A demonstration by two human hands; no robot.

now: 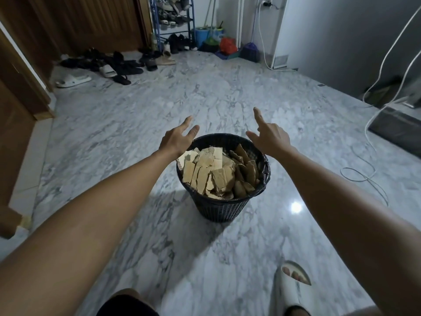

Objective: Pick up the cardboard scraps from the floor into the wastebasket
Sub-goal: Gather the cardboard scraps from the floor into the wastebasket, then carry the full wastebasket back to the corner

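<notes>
Both arms are stretched out over a black wastebasket [218,208] that is set on the marble floor [227,94]. The basket is filled nearly to the rim with cardboard scraps [214,172]. The left hand [176,139] is held just above the left rim, fingers spread and straight, and nothing is gripped. The right hand [270,137] is held over the right rim, forefinger extended, the other fingers loosely open, and nothing is held. A white slipper [295,286] is seen at the lower right.
</notes>
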